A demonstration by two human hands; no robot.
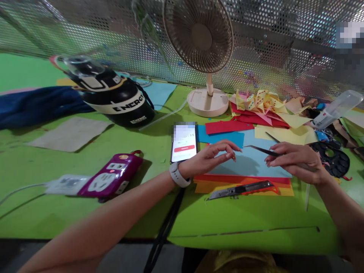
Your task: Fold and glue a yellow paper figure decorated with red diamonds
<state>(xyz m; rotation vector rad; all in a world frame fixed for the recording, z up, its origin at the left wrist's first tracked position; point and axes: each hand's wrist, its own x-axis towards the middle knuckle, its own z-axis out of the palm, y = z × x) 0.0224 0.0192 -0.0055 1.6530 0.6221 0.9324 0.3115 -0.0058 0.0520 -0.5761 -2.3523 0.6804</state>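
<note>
One black strap (167,225) hangs over the near edge of the green table (227,216). One knife (241,189) lies across the orange paper (244,192), whose edge shows below a red edge and one light blue sheet (253,167) at the top of that stack.

Two hands are over the blue sheet. The right hand (298,161) grasps one pair of tweezers (261,150) between thumb and fingers; its two prongs stand apart, pointing left above the paper. The left hand (213,156), with one white watch (180,175) at the wrist, hovers opposite, fingers bent and thumb near the fingertips; whether they pinch anything small, I cannot tell.

Left of the sheet lies one phone (184,151), screen lit. Further left are one purple power strip (113,176) with one white plug (68,184) at its end, and one grey paper piece (72,132).

Behind the blue sheet lie one blue strip (220,135), one red strip (227,127) and one yellow sheet (290,133). Beyond are two bottles, one black (119,102) at left and one clear (339,108) at right, a pile of folded paper (264,100) too jumbled to count, and one fan (209,104) before a perforated screen (256,49).
</note>
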